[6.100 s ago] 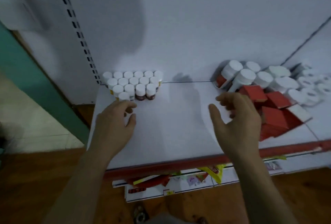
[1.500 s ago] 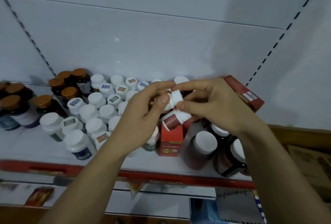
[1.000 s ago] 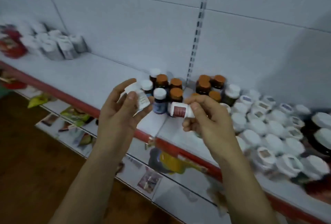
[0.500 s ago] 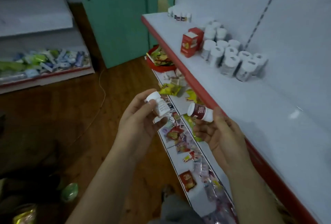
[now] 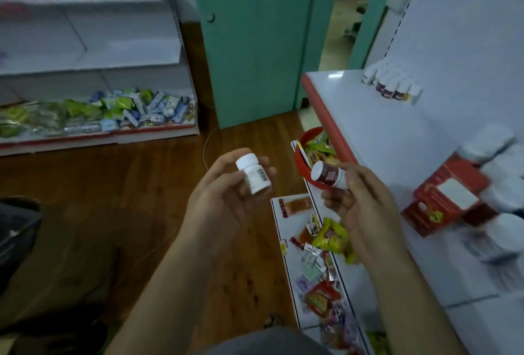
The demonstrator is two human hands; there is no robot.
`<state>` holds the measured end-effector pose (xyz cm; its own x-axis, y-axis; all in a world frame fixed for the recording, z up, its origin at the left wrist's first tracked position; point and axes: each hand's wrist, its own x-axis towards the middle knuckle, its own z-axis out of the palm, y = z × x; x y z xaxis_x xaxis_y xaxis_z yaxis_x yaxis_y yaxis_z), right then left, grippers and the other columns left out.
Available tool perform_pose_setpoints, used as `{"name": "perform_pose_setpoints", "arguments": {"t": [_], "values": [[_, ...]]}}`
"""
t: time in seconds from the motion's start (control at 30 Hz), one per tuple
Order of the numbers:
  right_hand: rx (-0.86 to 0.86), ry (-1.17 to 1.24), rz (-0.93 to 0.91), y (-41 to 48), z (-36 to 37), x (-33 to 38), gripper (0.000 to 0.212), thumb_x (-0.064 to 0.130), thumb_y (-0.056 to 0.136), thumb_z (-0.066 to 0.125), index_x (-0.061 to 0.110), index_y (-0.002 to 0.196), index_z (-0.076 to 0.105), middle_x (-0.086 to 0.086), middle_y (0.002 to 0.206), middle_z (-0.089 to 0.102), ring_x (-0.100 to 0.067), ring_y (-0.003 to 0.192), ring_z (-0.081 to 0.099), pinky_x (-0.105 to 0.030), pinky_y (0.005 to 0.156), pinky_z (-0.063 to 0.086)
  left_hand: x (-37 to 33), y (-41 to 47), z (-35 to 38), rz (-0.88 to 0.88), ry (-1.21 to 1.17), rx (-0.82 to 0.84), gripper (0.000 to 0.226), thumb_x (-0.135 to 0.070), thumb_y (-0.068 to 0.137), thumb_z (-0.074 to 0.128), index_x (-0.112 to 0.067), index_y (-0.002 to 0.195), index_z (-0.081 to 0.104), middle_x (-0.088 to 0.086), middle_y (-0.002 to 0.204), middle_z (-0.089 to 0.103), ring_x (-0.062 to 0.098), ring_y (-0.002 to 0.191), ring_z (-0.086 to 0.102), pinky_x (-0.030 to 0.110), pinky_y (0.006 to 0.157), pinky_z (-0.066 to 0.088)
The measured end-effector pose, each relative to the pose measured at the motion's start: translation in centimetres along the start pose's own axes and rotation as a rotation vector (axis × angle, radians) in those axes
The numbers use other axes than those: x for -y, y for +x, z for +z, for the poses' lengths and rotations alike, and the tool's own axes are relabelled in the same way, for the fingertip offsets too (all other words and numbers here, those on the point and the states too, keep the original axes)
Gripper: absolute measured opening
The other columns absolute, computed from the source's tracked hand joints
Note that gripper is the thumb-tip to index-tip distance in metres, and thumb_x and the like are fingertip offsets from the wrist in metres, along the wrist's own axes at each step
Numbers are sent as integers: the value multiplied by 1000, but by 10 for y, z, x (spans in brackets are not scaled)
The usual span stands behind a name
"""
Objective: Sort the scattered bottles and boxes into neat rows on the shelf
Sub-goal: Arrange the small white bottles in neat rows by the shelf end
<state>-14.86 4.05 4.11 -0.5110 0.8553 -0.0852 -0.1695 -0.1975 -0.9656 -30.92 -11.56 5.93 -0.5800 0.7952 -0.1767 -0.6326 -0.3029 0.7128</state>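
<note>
Near the middle of the frame, the person's left hand (image 5: pixel 226 193) holds a small white bottle (image 5: pixel 253 173) upright, fingers and thumb curled round its lower half, the white cap and a barcode label showing. Just to the right, the right hand (image 5: pixel 360 201) pinches a second bottle (image 5: pixel 329 175) with a dark brown label; this one lies tilted, its white cap pointing left. Both bottles hang over the wooden floor (image 5: pixel 113 190), off the white shelf (image 5: pixel 397 139) with its red front edge that runs up the right side.

At the far end of that shelf, upper right, a tidy cluster of small white-capped bottles (image 5: pixel 392 84) stands against the back wall. Lower down at the right edge lie red boxes (image 5: pixel 445 198) beside larger white-capped bottles (image 5: pixel 490 147) (all quite blurred). Below the shelf edge a red bowl (image 5: pixel 301 162) holds bright packets, and more packets (image 5: pixel 329 237) lie on a lower tier.
</note>
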Motion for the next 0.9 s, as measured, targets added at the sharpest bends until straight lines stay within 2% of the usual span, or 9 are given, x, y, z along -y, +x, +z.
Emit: {"name": "perform_pose_setpoints", "arguments": {"t": [0.1, 0.2, 0.27, 0.33, 0.47, 0.57, 0.8, 0.9], "values": [[-35, -33, -95, 57, 12, 6, 20, 18, 103, 58, 25, 104, 76, -10, 102, 76, -23, 81, 73, -28, 68, 59, -13, 65, 8, -34, -61, 50, 28, -6, 91, 56, -15, 114, 71, 22, 127, 67, 38, 119, 66, 38, 81, 61], [-250, -47, -194, 105, 15, 2, 17, 19, 98, 64, 28, 107, 76, -5, 101, 76, -24, 86, 75, -29, 74, 60, -14, 139, 20, -73, -6, 98, 16, -20, 90, 68, -20, 106, 68, 16, 123, 70, 31, 112, 70, 34, 79, 60], [-364, -53, -212, 136, 13, -2, 21, 21, 91, 69, 28, 109, 76, -5, 100, 77, -23, 86, 76, -29, 73, 60, -8, 192, 29, -77, 71, 94, 13, -22, 93, 65, -21, 106, 65, 14, 122, 72, 28, 109, 72, 32, 75, 61], [-460, -28, -211, 167, 9, -5, 28, 22, 85, 70, 28, 111, 77, -6, 102, 77, -26, 88, 76, -31, 75, 61, -1, 248, 39, -113, 93, 134, 21, -21, 94, 61, -16, 114, 62, 16, 123, 72, 30, 111, 72, 32, 72, 61], [-648, 20, -307, 236, 4, -7, 25, 13, 97, 67, 24, 119, 73, -5, 103, 75, -27, 89, 75, -29, 81, 60, 8, 360, 66, -222, 165, 338, 29, -18, 96, 59, -8, 123, 61, 15, 125, 71, 33, 116, 69, 33, 75, 63], [-850, 13, -297, 283, 7, -3, 20, 11, 99, 66, 21, 116, 73, -8, 104, 74, -26, 88, 75, -29, 78, 58, 9, 434, 86, -330, 303, 432, 23, -15, 98, 58, -12, 117, 71, 5, 111, 76, 31, 112, 71, 32, 71, 63], [-985, -136, -258, 355, 24, 15, 21, 9, 97, 67, 12, 117, 72, -6, 99, 76, -18, 86, 72, -26, 78, 58, 12, 546, 117, -463, 399, 631, 33, -8, 107, 43, -19, 115, 73, 9, 115, 74, 28, 107, 73, 34, 75, 61], [-1017, -386, -224, 378, 20, 19, 22, 10, 96, 69, 11, 118, 71, -2, 103, 75, -17, 87, 73, -29, 79, 60, 21, 571, 115, -515, 414, 643, 30, -9, 107, 45, -22, 119, 70, 9, 118, 74, 28, 107, 73, 36, 77, 61]]}}
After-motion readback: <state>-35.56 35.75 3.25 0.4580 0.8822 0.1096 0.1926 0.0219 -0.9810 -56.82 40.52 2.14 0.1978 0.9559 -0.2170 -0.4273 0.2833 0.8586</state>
